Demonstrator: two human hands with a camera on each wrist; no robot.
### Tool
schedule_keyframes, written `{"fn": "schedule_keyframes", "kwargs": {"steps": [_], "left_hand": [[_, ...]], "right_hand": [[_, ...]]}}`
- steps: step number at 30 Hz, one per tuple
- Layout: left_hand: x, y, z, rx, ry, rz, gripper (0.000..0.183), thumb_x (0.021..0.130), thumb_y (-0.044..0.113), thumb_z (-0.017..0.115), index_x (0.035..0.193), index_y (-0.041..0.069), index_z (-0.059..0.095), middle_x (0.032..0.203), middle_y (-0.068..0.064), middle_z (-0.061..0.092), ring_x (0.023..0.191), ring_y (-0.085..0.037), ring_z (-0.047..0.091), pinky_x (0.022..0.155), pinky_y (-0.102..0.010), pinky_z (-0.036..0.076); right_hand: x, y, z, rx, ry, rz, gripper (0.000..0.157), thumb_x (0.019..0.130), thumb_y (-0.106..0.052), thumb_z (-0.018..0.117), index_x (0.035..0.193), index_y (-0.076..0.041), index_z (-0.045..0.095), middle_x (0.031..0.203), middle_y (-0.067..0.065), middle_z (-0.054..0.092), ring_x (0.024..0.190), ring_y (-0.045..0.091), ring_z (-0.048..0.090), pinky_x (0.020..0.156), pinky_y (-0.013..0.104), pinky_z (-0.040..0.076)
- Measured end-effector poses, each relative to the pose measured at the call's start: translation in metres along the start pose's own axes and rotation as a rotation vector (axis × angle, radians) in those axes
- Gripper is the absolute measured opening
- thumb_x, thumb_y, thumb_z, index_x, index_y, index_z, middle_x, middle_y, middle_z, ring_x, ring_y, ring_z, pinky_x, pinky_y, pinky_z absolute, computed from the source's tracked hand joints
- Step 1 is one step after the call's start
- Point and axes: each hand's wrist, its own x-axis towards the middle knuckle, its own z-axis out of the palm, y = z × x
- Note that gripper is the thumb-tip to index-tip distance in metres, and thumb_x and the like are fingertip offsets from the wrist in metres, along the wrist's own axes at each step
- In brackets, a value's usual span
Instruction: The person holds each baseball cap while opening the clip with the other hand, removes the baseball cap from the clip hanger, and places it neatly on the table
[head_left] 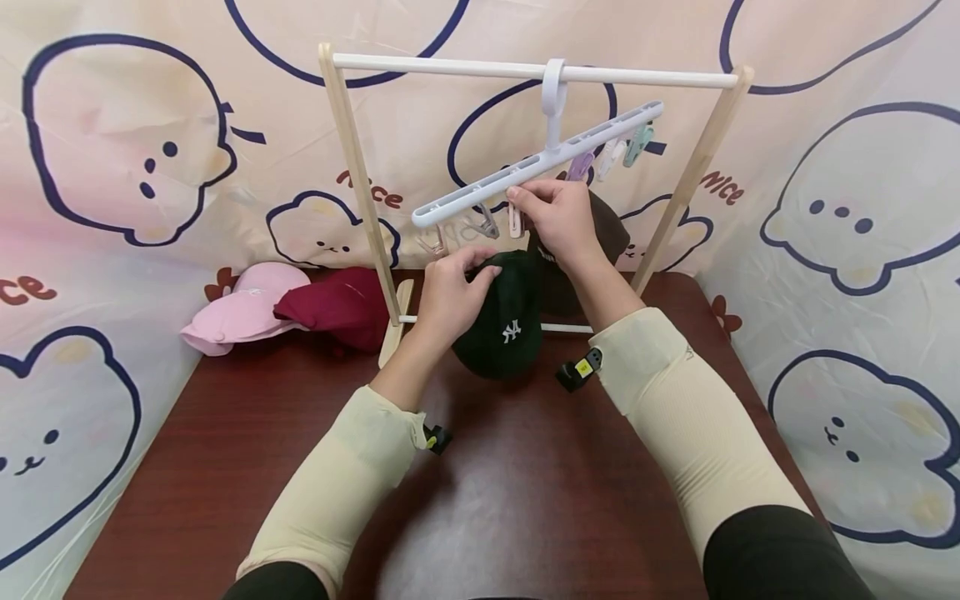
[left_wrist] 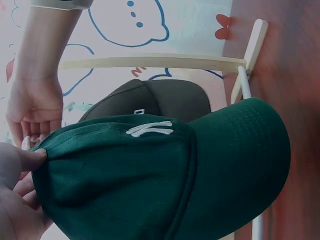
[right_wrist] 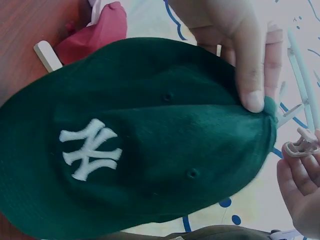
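Observation:
My left hand (head_left: pixel 453 293) pinches a dark green baseball cap (head_left: pixel 498 329) by its crown, with the brim hanging down and a white monogram on the front. In the right wrist view, my left thumb and fingers grip the cap's edge. My right hand (head_left: pixel 564 221) holds a pale pink clothespin (head_left: pixel 515 222) under a white clip hanger (head_left: pixel 487 187). That clothespin (right_wrist: pixel 302 144) is beside the green cap (right_wrist: pixel 150 125), apart from it. A dark brown cap (left_wrist: pixel 175 100) hangs behind the green one, partly hidden by it and my right arm.
The hanger hooks over the white rod (head_left: pixel 450 66) of a wooden rack (head_left: pixel 348 150) and tilts, right end higher. Purple, white and green clothespins (head_left: pixel 639 145) line its right half. A pink cap (head_left: pixel 251 304) and a maroon cap (head_left: pixel 341 308) lie at the table's (head_left: pixel 300 433) back left.

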Motion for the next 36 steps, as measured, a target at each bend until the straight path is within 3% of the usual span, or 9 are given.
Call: {"fn": "schedule_keyframes", "kwargs": {"steps": [5, 15, 22, 26, 32, 36], "left_hand": [[-0.012, -0.013, -0.002, -0.015, -0.038, -0.042, 0.017, 0.092, 0.015, 0.07, 0.107, 0.007, 0.073, 0.099, -0.009, 0.074, 0.095, -0.02, 0.069, 0.092, -0.036, 0.054], [-0.036, -0.043, -0.017, -0.063, -0.078, -0.169, 0.02, 0.092, 0.016, 0.07, 0.11, 0.007, 0.071, 0.102, -0.011, 0.074, 0.095, -0.021, 0.069, 0.094, -0.039, 0.053], [-0.05, -0.067, -0.035, -0.06, -0.038, -0.291, 0.023, 0.091, 0.02, 0.071, 0.11, 0.008, 0.07, 0.1, -0.012, 0.074, 0.093, -0.022, 0.067, 0.091, -0.04, 0.052], [-0.06, -0.082, -0.046, -0.048, -0.037, -0.36, 0.031, 0.09, 0.019, 0.072, 0.118, 0.005, 0.068, 0.103, -0.016, 0.073, 0.098, -0.027, 0.066, 0.093, -0.043, 0.051], [-0.076, -0.106, -0.054, -0.004, -0.176, -0.47, 0.045, 0.089, 0.017, 0.071, 0.13, 0.0, 0.06, 0.121, -0.021, 0.067, 0.113, -0.032, 0.063, 0.099, -0.047, 0.049], [-0.083, -0.115, -0.052, 0.004, -0.257, -0.513, 0.045, 0.088, 0.017, 0.072, 0.127, -0.004, 0.062, 0.125, -0.023, 0.065, 0.116, -0.034, 0.062, 0.099, -0.046, 0.049]], "right_hand": [[-0.001, 0.0, 0.001, -0.052, 0.006, -0.019, 0.023, 0.091, -0.017, 0.071, 0.099, 0.004, 0.075, 0.066, -0.003, 0.062, 0.062, 0.021, 0.054, 0.058, 0.023, 0.048], [-0.004, 0.004, 0.0, -0.087, -0.025, 0.01, 0.029, 0.091, -0.024, 0.071, 0.108, -0.001, 0.074, 0.086, 0.003, 0.069, 0.076, 0.03, 0.06, 0.065, 0.022, 0.055], [-0.005, 0.006, 0.0, -0.106, -0.031, 0.01, 0.03, 0.09, -0.027, 0.072, 0.107, -0.002, 0.074, 0.088, 0.002, 0.07, 0.077, 0.023, 0.061, 0.069, 0.025, 0.056], [-0.006, 0.007, 0.001, -0.104, -0.034, 0.004, 0.03, 0.089, -0.026, 0.073, 0.107, -0.002, 0.073, 0.088, 0.002, 0.07, 0.074, 0.018, 0.06, 0.066, 0.021, 0.055], [-0.008, 0.007, 0.001, -0.11, -0.033, -0.019, 0.03, 0.089, -0.027, 0.073, 0.107, -0.002, 0.073, 0.086, 0.003, 0.07, 0.07, 0.019, 0.059, 0.066, 0.026, 0.055], [-0.009, 0.007, 0.0, -0.114, -0.034, -0.042, 0.03, 0.089, -0.026, 0.072, 0.107, -0.003, 0.073, 0.086, 0.003, 0.07, 0.072, 0.023, 0.06, 0.067, 0.033, 0.056]]}}
